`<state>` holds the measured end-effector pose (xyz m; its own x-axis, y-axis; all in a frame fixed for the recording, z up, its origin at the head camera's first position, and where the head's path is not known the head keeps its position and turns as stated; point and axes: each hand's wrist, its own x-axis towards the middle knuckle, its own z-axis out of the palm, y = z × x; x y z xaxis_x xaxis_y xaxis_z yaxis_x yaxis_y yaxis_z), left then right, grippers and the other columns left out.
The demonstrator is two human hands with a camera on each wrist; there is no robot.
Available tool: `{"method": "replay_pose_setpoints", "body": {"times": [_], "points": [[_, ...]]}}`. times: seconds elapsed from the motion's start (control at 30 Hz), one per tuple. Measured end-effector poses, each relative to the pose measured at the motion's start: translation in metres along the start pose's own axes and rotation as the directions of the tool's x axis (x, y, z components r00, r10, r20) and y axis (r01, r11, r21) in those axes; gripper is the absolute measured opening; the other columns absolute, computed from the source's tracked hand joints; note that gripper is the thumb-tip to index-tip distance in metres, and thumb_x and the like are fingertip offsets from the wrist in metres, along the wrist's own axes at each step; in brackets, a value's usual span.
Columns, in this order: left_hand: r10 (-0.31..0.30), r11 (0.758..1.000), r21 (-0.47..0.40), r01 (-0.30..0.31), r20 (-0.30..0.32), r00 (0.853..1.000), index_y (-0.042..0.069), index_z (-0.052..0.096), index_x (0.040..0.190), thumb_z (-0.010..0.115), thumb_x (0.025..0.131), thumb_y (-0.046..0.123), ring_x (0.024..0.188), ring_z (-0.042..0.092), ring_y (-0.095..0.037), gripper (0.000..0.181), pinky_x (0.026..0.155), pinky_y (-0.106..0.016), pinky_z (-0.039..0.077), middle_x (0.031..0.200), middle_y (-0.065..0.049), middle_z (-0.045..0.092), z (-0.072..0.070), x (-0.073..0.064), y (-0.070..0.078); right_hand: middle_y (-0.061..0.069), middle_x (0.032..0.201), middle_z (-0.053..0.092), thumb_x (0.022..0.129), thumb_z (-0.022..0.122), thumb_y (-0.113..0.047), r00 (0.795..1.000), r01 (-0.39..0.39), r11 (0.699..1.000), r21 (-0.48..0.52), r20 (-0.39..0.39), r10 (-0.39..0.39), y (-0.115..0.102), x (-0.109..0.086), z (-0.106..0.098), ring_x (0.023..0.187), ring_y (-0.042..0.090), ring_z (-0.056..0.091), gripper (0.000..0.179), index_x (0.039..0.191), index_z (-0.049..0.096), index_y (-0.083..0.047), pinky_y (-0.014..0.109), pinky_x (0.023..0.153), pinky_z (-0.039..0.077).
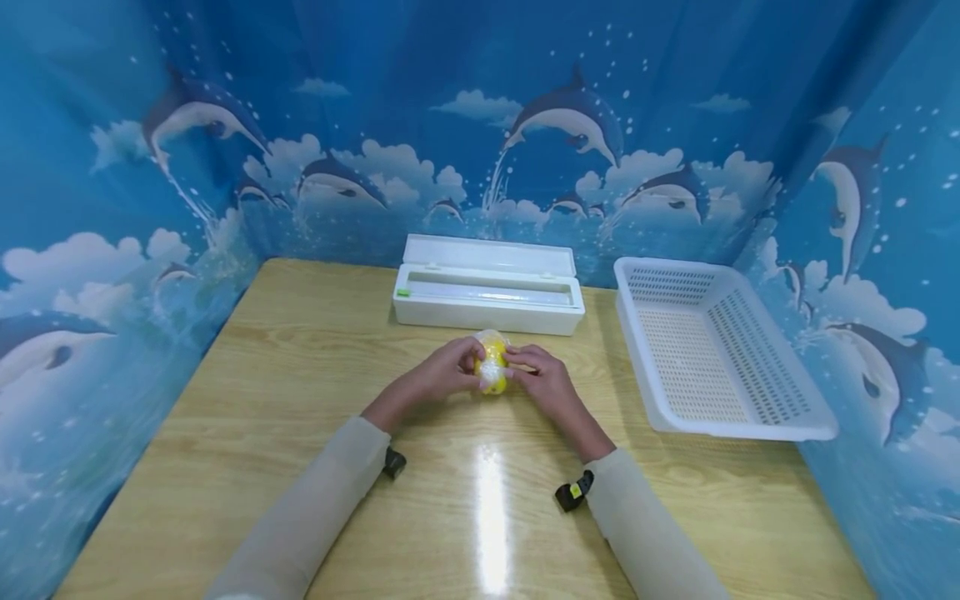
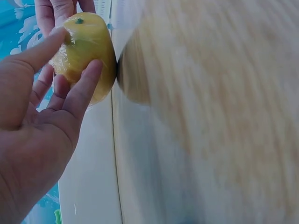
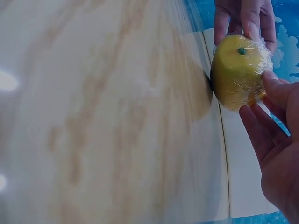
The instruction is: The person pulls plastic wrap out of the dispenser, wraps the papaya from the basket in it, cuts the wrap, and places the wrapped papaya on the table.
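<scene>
A yellow fruit [image 1: 494, 346] with a small green stem end rests on the table, wrapped in clear cling film [image 3: 259, 51] that wrinkles on its upper side. My left hand [image 1: 441, 372] pinches it from the left, thumb on top and fingers along its side. From the right, my right hand [image 1: 549, 385] holds the other side between thumb and fingers. Both wrist views show the fruit [image 2: 103, 51] between the hands. Just beyond it stands a long white cling film dispenser [image 1: 487, 317], its lid [image 1: 487, 253] raised.
A white perforated plastic basket [image 1: 652, 392] stands at the right of the wooden table [image 1: 300, 467]. A small green piece [image 1: 403, 292] sits at the dispenser's left end. Blue dolphin-print curtains [image 1: 420, 67] enclose the back and sides.
</scene>
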<state>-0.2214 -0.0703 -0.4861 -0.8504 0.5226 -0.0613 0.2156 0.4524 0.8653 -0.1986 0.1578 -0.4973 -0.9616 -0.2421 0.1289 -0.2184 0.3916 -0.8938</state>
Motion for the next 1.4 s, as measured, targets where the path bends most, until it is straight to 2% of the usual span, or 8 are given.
{"method": "replay_pose_setpoints", "body": {"times": [0.1, 0.23, 0.33, 1.0, 1.1, 1.23, 1.3, 1.4], "points": [[-0.018, 1.000, -0.021, 0.018, 0.008, 1.000, 0.010, 0.056, 0.113, 0.080, 0.087, 0.020, 0.088, 0.056, -0.018, 0.036, 0.082, -0.031, 0.053, 0.096, -0.007, 0.057, 0.000, -0.001, 0.000, 0.018, 0.132, 0.063, 0.092, 0.071, -0.002, 1.000, 0.009, 1.000, -0.018, 0.004, -0.009, -0.018, -0.005, -0.001, 0.125, 0.034, 0.058, 0.028, 0.120, 0.070, 0.001, 0.038, 0.098, 0.055], [-0.059, 0.998, -0.037, 0.059, -0.003, 0.998, 0.012, 0.057, 0.110, 0.077, 0.091, 0.026, 0.080, 0.054, -0.018, 0.031, 0.070, -0.029, 0.049, 0.092, -0.007, 0.057, 0.000, -0.001, 0.000, 0.014, 0.130, 0.065, 0.093, 0.071, -0.007, 0.999, 0.038, 0.999, -0.017, -0.003, -0.038, -0.017, -0.008, 0.001, 0.124, 0.031, 0.059, 0.027, 0.120, 0.071, -0.003, 0.033, 0.098, 0.056], [-0.071, 0.997, -0.033, 0.070, -0.018, 0.997, 0.012, 0.057, 0.109, 0.073, 0.093, 0.024, 0.077, 0.052, -0.018, 0.025, 0.066, -0.028, 0.047, 0.089, -0.007, 0.057, 0.001, -0.002, 0.001, 0.009, 0.129, 0.066, 0.093, 0.072, -0.011, 0.998, 0.053, 0.999, 0.001, -0.018, -0.053, -0.001, -0.004, 0.004, 0.123, 0.027, 0.060, 0.026, 0.119, 0.073, -0.008, 0.030, 0.097, 0.055], [-0.063, 0.997, -0.057, 0.058, -0.097, 0.993, 0.013, 0.060, 0.103, 0.064, 0.100, 0.023, 0.076, 0.054, -0.018, 0.010, 0.066, -0.028, 0.048, 0.086, -0.005, 0.058, 0.006, -0.005, 0.003, 0.007, 0.118, 0.070, 0.092, 0.074, -0.013, 0.995, 0.071, 0.993, -0.090, -0.070, -0.078, -0.010, -0.004, 0.010, 0.114, 0.023, 0.065, 0.020, 0.112, 0.076, -0.008, 0.030, 0.090, 0.059], [-0.095, 0.993, -0.082, 0.086, -0.114, 0.989, 0.015, 0.057, 0.118, 0.065, 0.099, 0.021, 0.076, 0.055, -0.018, 0.021, 0.066, -0.028, 0.049, 0.088, -0.006, 0.058, 0.007, -0.005, 0.003, 0.005, 0.119, 0.069, 0.093, 0.073, -0.016, 0.995, 0.059, 0.992, -0.111, -0.070, -0.067, -0.011, -0.005, 0.010, 0.115, 0.021, 0.065, 0.021, 0.113, 0.076, -0.009, 0.031, 0.090, 0.059], [-0.103, 0.993, -0.063, 0.097, -0.119, 0.988, 0.022, 0.039, 0.151, 0.064, 0.100, 0.021, 0.076, 0.056, -0.019, 0.057, 0.065, -0.030, 0.050, 0.090, -0.007, 0.060, 0.007, -0.005, 0.002, 0.003, 0.120, 0.069, 0.094, 0.072, -0.017, 0.996, 0.044, 0.991, -0.127, -0.068, -0.053, -0.014, -0.005, 0.011, 0.116, 0.020, 0.064, 0.021, 0.113, 0.076, -0.011, 0.033, 0.091, 0.058], [-0.078, 0.997, -0.019, 0.077, -0.109, 0.991, 0.026, 0.031, 0.158, 0.062, 0.101, 0.022, 0.077, 0.056, -0.019, 0.065, 0.066, -0.030, 0.050, 0.090, -0.007, 0.060, 0.007, -0.004, 0.001, 0.002, 0.120, 0.069, 0.094, 0.072, -0.017, 0.997, 0.042, 0.990, -0.135, -0.064, -0.051, -0.015, -0.005, 0.011, 0.116, 0.020, 0.064, 0.021, 0.113, 0.076, -0.011, 0.034, 0.091, 0.059], [-0.052, 0.998, 0.042, 0.056, -0.094, 0.994, 0.026, 0.037, 0.157, 0.059, 0.103, 0.023, 0.081, 0.054, -0.018, 0.058, 0.069, -0.031, 0.049, 0.093, -0.006, 0.058, 0.007, -0.004, 0.000, 0.002, 0.120, 0.069, 0.094, 0.071, -0.017, 0.997, 0.038, 0.989, -0.143, -0.063, -0.047, -0.015, -0.004, 0.011, 0.115, 0.020, 0.065, 0.021, 0.114, 0.076, -0.011, 0.033, 0.091, 0.059]]}}
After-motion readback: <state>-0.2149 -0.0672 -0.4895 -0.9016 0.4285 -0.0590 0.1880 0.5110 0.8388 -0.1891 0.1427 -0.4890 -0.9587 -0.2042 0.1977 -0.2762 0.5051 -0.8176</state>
